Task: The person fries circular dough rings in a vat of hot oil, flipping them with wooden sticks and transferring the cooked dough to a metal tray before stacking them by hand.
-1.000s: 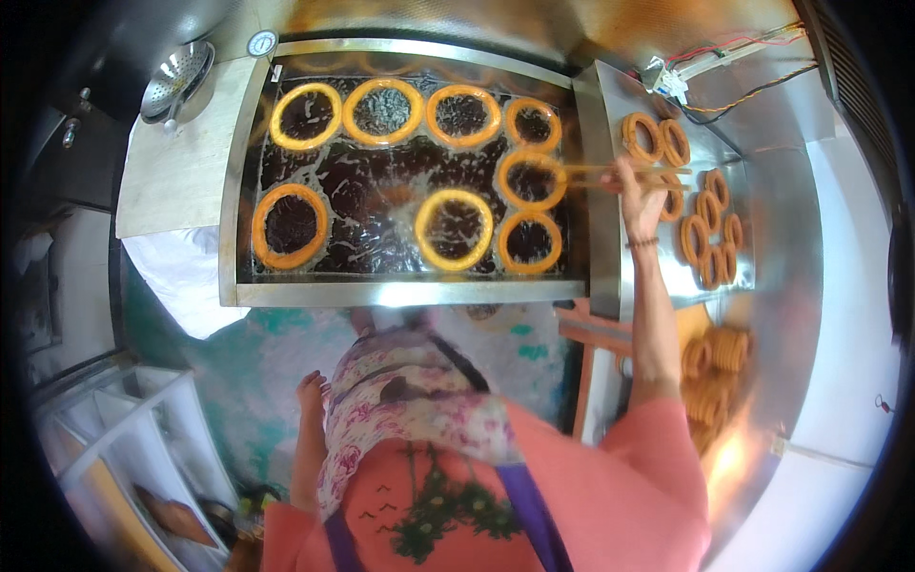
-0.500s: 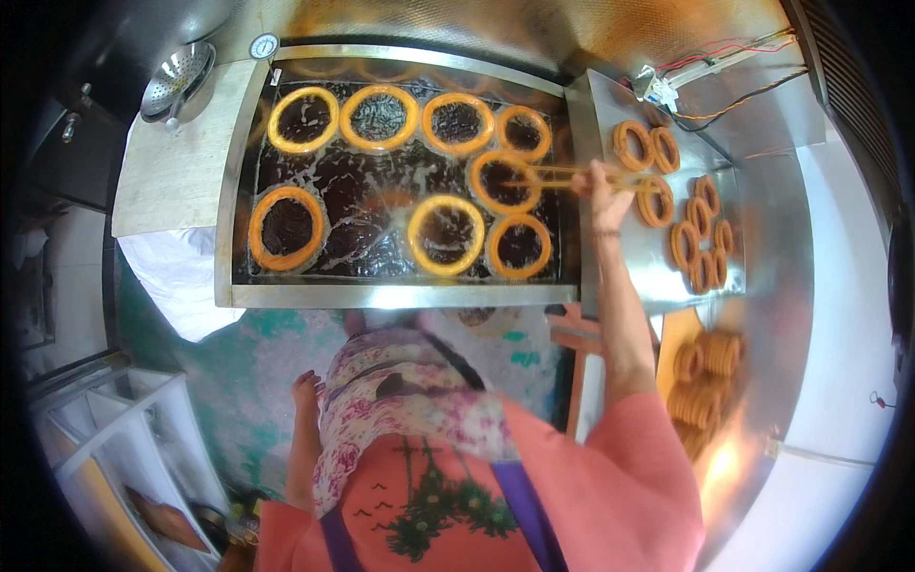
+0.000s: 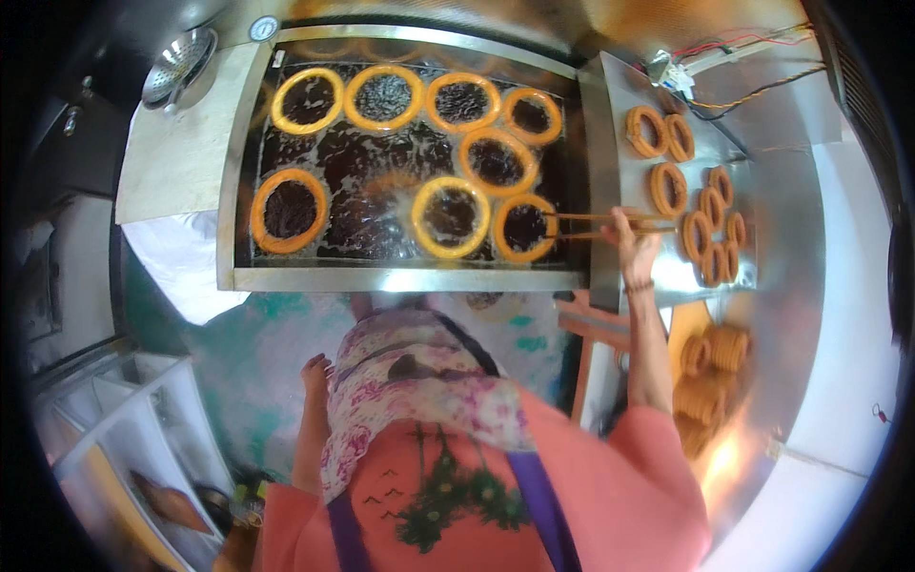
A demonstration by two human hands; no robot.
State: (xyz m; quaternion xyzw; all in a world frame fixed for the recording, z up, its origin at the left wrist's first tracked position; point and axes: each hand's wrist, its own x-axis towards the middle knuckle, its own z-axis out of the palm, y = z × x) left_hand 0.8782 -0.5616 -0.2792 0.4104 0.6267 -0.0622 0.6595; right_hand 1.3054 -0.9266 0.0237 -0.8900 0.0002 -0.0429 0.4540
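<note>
I see eight rings [image 3: 383, 126] in the fryer [image 3: 410, 279], more on the tray [image 3: 626, 172]; my right hand [image 3: 637, 246], clamped on chopsticks [image 3: 583, 216], has shifted to the lower-right ring [image 3: 501, 229]; left hand [image 3: 317, 372], I can't tell.

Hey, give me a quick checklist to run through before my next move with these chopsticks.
1. Right grip holding the chopsticks: ok.
2. Chopstick tips at the lower right ring: ok, at its right edge; whether they pinch it, cannot tell.
3. Clear gap around that ring: not ok, neighbouring rings crowd it.
4. Left grip away from the fryer: ok, beside the apron.
5. Side tray close to the right grip: ok, with rings on it.
6. Dial gauge reading: cannot tell, too small.
</note>
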